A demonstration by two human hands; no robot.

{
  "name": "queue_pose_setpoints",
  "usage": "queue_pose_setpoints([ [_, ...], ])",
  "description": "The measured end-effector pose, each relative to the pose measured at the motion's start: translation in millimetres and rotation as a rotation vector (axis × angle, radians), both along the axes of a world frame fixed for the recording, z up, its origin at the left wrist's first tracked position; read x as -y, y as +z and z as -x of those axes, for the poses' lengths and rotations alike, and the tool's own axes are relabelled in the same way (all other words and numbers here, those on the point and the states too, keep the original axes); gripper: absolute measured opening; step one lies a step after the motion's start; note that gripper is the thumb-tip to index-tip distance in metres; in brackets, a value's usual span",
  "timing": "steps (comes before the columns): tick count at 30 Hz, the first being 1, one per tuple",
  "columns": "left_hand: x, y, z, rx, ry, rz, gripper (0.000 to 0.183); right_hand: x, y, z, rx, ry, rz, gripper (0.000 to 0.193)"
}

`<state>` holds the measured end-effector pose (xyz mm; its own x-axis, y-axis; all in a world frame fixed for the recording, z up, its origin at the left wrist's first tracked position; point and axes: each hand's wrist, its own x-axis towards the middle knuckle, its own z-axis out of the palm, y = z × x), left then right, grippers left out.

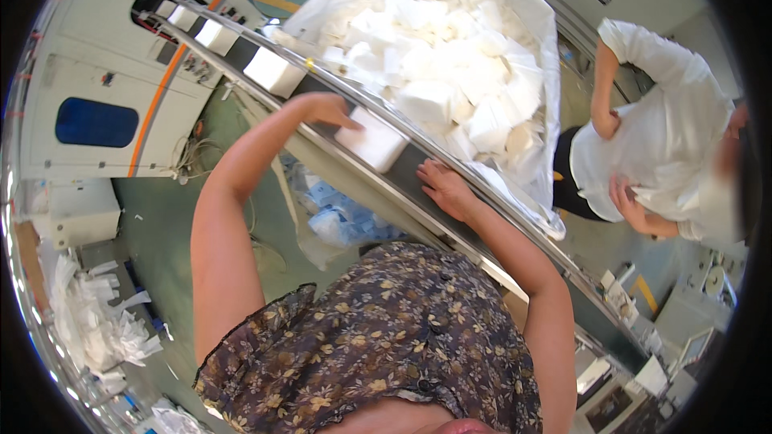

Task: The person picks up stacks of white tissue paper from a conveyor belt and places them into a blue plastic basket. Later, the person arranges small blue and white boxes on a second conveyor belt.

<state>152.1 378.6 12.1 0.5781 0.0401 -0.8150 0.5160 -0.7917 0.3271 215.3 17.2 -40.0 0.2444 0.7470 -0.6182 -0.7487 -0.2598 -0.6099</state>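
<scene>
A narrow conveyor with a dark belt (pixel 322 141) runs from the upper left to the lower right in front of me. On it lies a white block (pixel 371 141), soft-edged like a stack of tissue paper. My left hand (pixel 326 109) is at its upper-left end, fingers stretched out and the fingertips touching it, not wrapped round it. Just to the right of that block, my right hand (pixel 447 190) rests over the belt with its fingers spread, holding nothing. Another white block (pixel 273 71) sits farther up the belt, left of my left hand.
Beyond the conveyor stands a large white-lined bin (pixel 555 96) heaped with white paper pieces. A co-worker in white (pixel 651 128) stands at the right. A pale machine cabinet (pixel 96 72) is at the left. Below the belt hangs a bag of blue packaging (pixel 342 213). White scraps (pixel 100 317) lie lower left.
</scene>
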Motion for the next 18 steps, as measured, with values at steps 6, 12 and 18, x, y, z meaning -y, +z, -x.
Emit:
queue_pose_setpoints([
  [6,230.9,-6.8,-22.0,-0.231,0.562,0.715,0.052,115.6,58.2,-14.8,-0.239,-0.139,0.115,0.050],
  [12,310.4,110.3,-26.9,-0.005,0.236,1.147,0.073,271.4,175.6,-7.7,-0.072,-0.215,-0.325,0.067],
  [18,283.7,182.9,-39.8,0.885,-0.372,0.945,0.053,218.6,161.9,-7.1,0.612,-0.751,-0.354,0.108],
])
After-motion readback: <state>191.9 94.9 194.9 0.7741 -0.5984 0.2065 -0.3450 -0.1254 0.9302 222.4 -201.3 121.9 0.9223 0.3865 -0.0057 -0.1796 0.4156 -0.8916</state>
